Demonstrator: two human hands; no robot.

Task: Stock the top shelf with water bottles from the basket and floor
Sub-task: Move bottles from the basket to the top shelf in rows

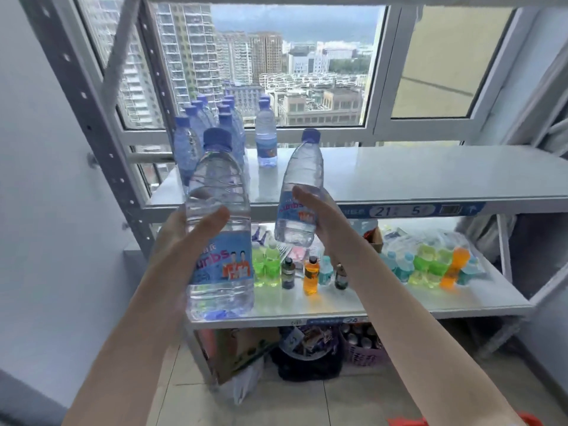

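- Top shelf [399, 176]: at its left rear corner, a cluster of blue-capped water bottles [196, 127]; just right of them, a lone bottle [266, 133], upright.
- Near bottle [219, 195], upright before the shelf's front left edge, gripped at the label by the left hand [196, 235], thumb across the front.
- Tilted bottle [302, 179], above the front edge, clasped low by the right hand [322, 218], fingers seemingly curled behind.

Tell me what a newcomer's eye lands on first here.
Two hands hold clear plastic blue-capped water bottles: the left hand holds the upright larger bottle, the right hand the tilted smaller bottle. Behind them, matching bottles cluster at the left end of the grey metal top shelf.
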